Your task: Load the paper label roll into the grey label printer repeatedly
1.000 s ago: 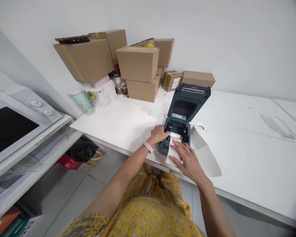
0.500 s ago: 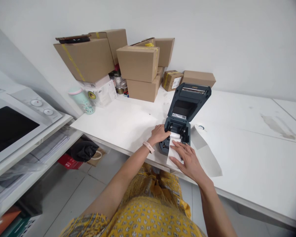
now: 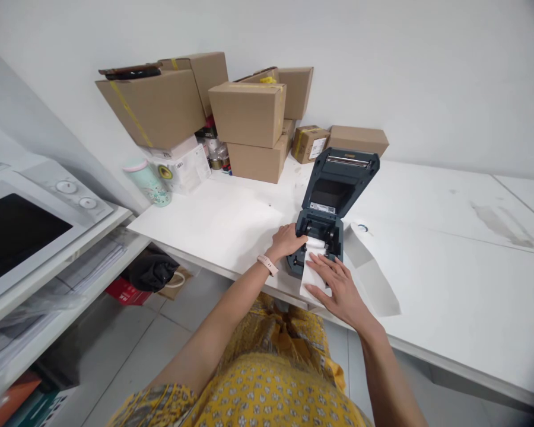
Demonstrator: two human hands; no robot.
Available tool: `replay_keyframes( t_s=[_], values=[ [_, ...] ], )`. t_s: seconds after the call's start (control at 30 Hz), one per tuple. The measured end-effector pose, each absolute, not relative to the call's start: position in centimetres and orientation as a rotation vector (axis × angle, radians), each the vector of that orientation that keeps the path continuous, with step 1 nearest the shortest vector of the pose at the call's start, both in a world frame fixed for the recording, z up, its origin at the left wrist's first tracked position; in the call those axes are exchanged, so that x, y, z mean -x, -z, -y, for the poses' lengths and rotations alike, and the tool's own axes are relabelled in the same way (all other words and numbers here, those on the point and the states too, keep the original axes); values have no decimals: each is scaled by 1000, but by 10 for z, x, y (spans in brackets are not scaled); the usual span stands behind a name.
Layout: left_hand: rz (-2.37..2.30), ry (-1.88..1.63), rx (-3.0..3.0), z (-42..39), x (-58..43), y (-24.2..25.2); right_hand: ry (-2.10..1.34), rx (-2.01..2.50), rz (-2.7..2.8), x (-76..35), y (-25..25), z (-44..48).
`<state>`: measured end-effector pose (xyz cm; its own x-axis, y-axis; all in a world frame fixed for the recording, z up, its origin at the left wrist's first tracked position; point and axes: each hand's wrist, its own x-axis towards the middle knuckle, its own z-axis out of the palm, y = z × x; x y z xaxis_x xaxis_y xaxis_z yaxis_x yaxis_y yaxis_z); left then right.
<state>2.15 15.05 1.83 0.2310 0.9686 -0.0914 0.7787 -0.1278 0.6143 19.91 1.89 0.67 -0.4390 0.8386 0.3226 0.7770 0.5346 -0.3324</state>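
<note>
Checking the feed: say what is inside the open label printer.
Inside the label printer a white paper roll shows, its strip under the right hand. The left hand covers the left side.

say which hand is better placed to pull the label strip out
Right, probably: right hand lies flat on the label strip; left hand rests against the side of the label printer.

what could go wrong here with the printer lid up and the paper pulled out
1. The right hand lies flat on the paper strip, which reaches the table's front edge; uneven pressure could skew or crease it.
2. The lid stands raised behind both hands; if it drops, fingers could be pinched.
3. The printer sits near that edge, left hand at its side; a tug might slide it off.
</note>
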Motion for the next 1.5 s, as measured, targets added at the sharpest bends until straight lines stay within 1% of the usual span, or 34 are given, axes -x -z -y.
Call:
replay_keyframes(
  t_s=[0.17, 0.27, 0.33, 0.4, 0.5, 0.57, 0.7, 0.77, 0.83, 0.9, 1.0, 1.1, 1.2, 1.37, 1.5],
  values=[
    [-1577, -466, -1961, -152, -20, -15, -234, 1316, 2317, -198, -5, -16],
    [-1558, -461, -1931, -152, -19, -14, -341, 1278, 2273, -200, -9, -12],
    [-1549, -504, -1893, -147, -18, -14, -453, 1227, 2161, -206, -17, -13],
    [-1510, -583, -1838, -138, -18, -13, -466, 1223, 1928, -216, -32, -23],
    [-1397, -704, -1721, -116, -17, -9, -246, 1307, 1533, -237, -65, -60],
    [-1358, -754, -1629, -99, -15, -5, -167, 1334, 1421, -252, -91, -99],
    [-1325, -805, -1499, -69, -10, 1, -271, 1328, 1361, -265, -137, -187],
    [-1292, -838, -1460, -58, -7, 4, -387, 1301, 1353, -261, -149, -219],
    [-1254, -874, -1429, -51, -5, 5, -442, 1284, 1333, -253, -153, -231],
    [-1220, -900, -1402, -47, -3, 6, -400, 1257, 1341, -244, -149, -219],
    [-1183, -922, -1367, -45, -1, 9, -263, 1186, 1461, -231, -131, -165],
    [-1121, -932, -1350, -44, 2, 14, -247, 1159, 1627, -222, -100, -100],
    [-1045, -929, -1347, -42, 5, 20, -205, 1134, 1788, -215, -60, -55],
    [-1005, -936, -1226, -45, 8, 12, -132, 1185, 1800, -201, -3, -33],
    [-1156, -1098, -1267, -62, -2, -8, -100, 1191, 1687, -193, 12, -33]
  ],
)
